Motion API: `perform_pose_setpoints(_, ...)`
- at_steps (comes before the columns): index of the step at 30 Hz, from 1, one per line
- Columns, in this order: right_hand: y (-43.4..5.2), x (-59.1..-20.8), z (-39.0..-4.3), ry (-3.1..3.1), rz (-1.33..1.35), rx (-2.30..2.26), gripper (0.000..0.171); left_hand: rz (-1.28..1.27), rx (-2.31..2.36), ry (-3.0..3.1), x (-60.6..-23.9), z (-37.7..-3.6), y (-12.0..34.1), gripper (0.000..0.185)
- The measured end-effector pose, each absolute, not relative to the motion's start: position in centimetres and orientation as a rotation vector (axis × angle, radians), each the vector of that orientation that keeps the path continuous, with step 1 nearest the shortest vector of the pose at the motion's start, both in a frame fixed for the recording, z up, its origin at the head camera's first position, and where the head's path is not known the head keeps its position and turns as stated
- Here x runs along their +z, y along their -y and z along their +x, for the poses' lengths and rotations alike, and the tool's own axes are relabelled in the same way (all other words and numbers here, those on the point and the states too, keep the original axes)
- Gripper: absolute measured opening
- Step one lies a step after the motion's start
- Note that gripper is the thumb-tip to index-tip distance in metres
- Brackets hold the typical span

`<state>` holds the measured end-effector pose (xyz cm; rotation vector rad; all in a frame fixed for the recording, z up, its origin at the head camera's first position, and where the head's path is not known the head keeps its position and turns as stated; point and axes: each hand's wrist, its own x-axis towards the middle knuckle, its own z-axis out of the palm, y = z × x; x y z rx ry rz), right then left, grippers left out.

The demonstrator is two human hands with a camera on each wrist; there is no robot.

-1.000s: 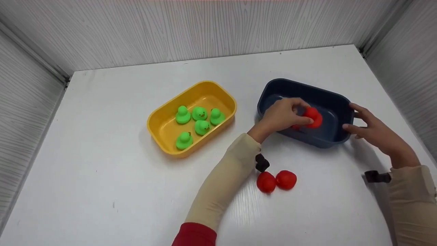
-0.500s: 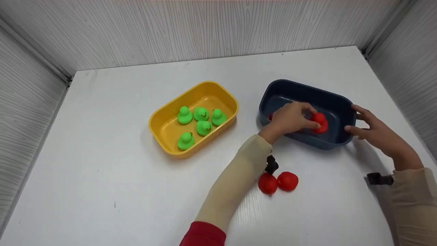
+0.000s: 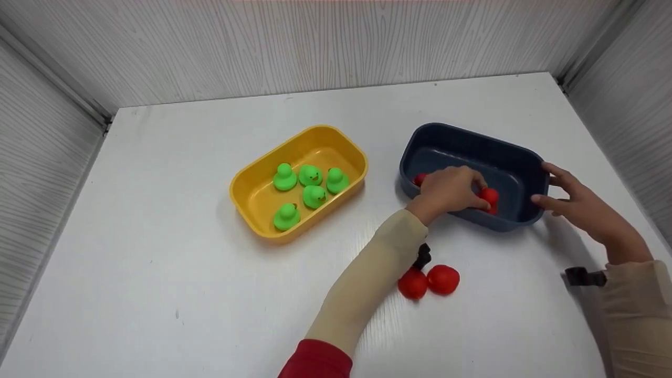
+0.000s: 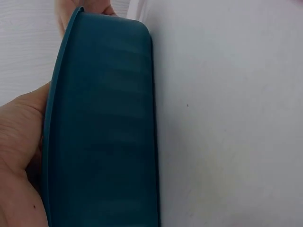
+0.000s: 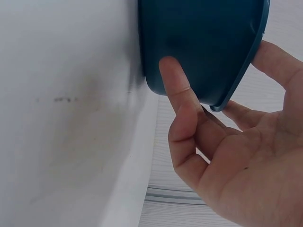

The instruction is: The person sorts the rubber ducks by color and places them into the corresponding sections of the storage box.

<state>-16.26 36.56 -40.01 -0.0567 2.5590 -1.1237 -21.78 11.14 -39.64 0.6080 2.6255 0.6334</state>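
Two hands at blue tub (image 3: 517,157): left hand (image 3: 446,191) pinches red duck (image 3: 489,198) inside, should release low; right hand (image 3: 583,207), fingers spread, should steady tub's right end.

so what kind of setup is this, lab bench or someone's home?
Probably a staged recording booth rather than a home: a bare white table boxed in by grey wood-grain panels, holding only a yellow tray, a blue tray and toy ducks.

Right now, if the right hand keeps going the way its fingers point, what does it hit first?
The right hand already touches the dark blue plastic tub at its end wall, so the tub comes first.
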Motion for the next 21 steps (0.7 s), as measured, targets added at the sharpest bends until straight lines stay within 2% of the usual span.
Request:
perform_pose_setpoints(13, -36.4, -40.1, -16.2, -2.561, -0.053, -1.151, 0.075, 0.675, 0.641, -2.661, -39.7, -21.8, -11.0, 0.048)
perform_pose_setpoints(21, -36.4, -40.1, -16.2, -2.566, -0.070, -1.155, 0.076, 0.766, 1.029, -2.555, -39.0, -21.6, -9.6, 0.042)
